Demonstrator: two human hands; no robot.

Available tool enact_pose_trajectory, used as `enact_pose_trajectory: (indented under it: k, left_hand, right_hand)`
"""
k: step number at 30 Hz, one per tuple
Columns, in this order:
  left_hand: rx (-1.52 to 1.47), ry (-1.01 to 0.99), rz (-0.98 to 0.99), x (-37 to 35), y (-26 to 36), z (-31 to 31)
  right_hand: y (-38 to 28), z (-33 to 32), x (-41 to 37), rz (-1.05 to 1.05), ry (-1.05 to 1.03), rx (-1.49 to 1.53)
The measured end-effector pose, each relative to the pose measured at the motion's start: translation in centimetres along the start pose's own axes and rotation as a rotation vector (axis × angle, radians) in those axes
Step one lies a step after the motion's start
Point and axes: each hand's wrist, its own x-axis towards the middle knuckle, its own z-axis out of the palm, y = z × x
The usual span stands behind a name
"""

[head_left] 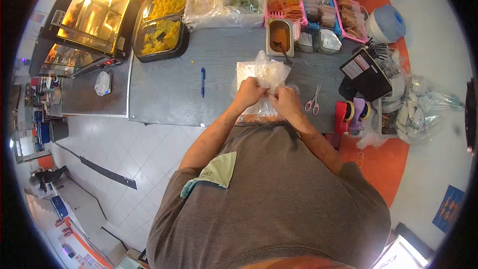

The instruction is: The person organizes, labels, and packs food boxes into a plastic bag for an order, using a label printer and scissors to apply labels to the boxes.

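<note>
Close to my body at the counter's front, both hands are at a clear plastic bag [271, 73] with pale contents. The fingers of my left hand [250, 92] are closed on the bag's near left side. Opposite it, my right hand [287, 101] pinches the plastic on the right, the two hands nearly meeting. Under and behind the bag lies a white, flat, squarish piece [244, 71], partly covered. Pink-handled scissors [313, 100] lie to the right of my right hand. A blue pen [202, 82] rests to the left of my left hand.
Along the back stand a black tray [185, 40] of yellow food, a white bin [226, 21] with bagged goods, a metal container [269, 50] of brown sauce and baskets of packets. Tape dispensers [341, 119] and a black box [366, 75] are at right. A lit display warmer [87, 25] stands left.
</note>
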Motion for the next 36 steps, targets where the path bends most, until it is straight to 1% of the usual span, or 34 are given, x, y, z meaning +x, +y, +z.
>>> enact_pose_trajectory:
  k: [1, 2, 4, 5, 7, 8, 10, 11, 13, 14, 16, 17, 19, 20, 21, 23, 24, 25, 27, 28, 29, 30, 31, 33, 34, 35, 36]
  left_hand:
    - [0.015, -0.049, -0.009, -0.3, 0.7, -0.6]
    - [0.018, -0.050, -0.008, -0.5, 0.5, -0.6]
    - [-0.263, 0.100, 0.007, -0.6, -0.4, -0.4]
    - [-0.258, 0.095, 0.013, -0.8, -0.9, -0.4]
    - [-0.297, 0.005, 0.211, -1.0, -2.1, -0.5]
    - [-0.293, 0.003, 0.216, -0.9, -2.5, -0.5]
    - [-0.196, -0.081, 0.297, -0.8, -2.3, -0.9]
    - [-0.192, -0.083, 0.302, -0.7, -2.2, -0.9]
    - [-0.189, -0.062, 0.210, -0.9, 0.2, -1.4]
    - [-0.184, -0.077, 0.225, -0.5, 0.3, -1.2]
    - [0.158, 0.055, 0.570, 0.6, 0.4, -0.9]
    - [0.157, 0.028, 0.597, 0.7, 0.5, -0.7]
    - [0.345, 0.059, 0.536, 0.2, 0.6, -0.5]
    - [0.347, 0.040, 0.552, 0.1, 0.6, -0.5]
    - [0.336, 0.037, 0.522, -0.2, 0.5, -0.4]
    - [0.312, 0.050, 0.448, -0.4, 0.3, -0.4]
    - [0.316, 0.047, 0.451, -0.3, 0.1, -0.4]
    - [0.307, 0.027, 0.428, -0.1, -0.2, -0.5]
    - [0.301, 0.004, 0.413, 0.2, -0.2, -0.4]
    - [0.287, 0.025, 0.461, 0.2, -0.2, -0.5]
    - [0.272, 0.042, 0.509, 0.2, -0.2, -0.5]
    - [0.274, 0.035, 0.516, 0.3, -0.1, -0.5]
    - [0.241, 0.042, 0.538, 0.4, -0.1, -0.5]
    - [0.205, 0.038, 0.561, 0.6, -0.5, -0.5]
    - [0.223, 0.016, 0.511, 0.8, -0.8, -0.6]
    - [0.242, -0.003, 0.461, 1.0, -1.1, -0.5]
    - [0.245, -0.008, 0.463, 0.8, -0.6, -0.6]
  right_hand:
    - [0.2, -0.2, 0.1, -0.012, -0.032, -0.111]
    - [0.4, -0.4, 0.2, -0.011, -0.030, -0.109]
    - [0.8, -1.0, 0.7, -0.109, 0.047, -0.259]
    - [1.4, -1.3, 1.3, -0.104, 0.055, -0.257]
    - [2.8, -1.8, 2.8, -0.440, 0.143, -0.269]
    - [3.4, -1.9, 3.6, -0.439, 0.150, -0.269]
    - [4.3, -2.0, 5.1, -0.680, 0.101, -0.265]
    - [4.6, -1.9, 5.6, -0.679, 0.108, -0.266]
    - [4.9, -2.0, 6.4, -0.867, 0.085, -0.228]
    - [5.2, -1.9, 6.8, -0.853, 0.100, -0.237]
    - [5.8, -2.1, 7.2, -0.825, 0.021, 0.054]
    - [5.9, -2.3, 7.0, -0.799, 0.044, 0.040]
    - [5.4, -2.7, 6.6, -0.488, -0.129, 0.234]
    - [5.7, -2.4, 6.5, -0.382, -0.174, 0.270]
    - [6.4, -1.3, 6.7, -0.369, -0.161, 0.270]
    - [7.5, 0.9, 7.4, -0.684, 0.083, -0.165]
    - [5.2, -0.8, 6.4, -0.632, 0.226, -0.001]
    - [4.6, -1.5, 5.7, -0.630, 0.231, -0.001]
    - [4.1, -2.7, 4.7, -0.224, -0.092, -0.151]
    - [3.6, -3.3, 3.8, -0.220, -0.084, -0.149]
    - [3.2, -3.8, 2.8, -0.302, -0.006, -0.214]
    - [3.0, -4.0, 2.1, -0.383, 0.070, -0.283]
    - [3.4, -3.4, 1.9, -0.375, 0.075, -0.285]
    - [4.0, -1.8, 1.7, -0.478, 0.210, -0.154]
    - [3.9, -1.7, 1.8, -0.473, 0.214, -0.156]
    - [3.7, -1.6, 2.0, -0.505, 0.281, -0.082]
    - [3.3, -1.8, 2.1, -0.536, 0.347, -0.004]
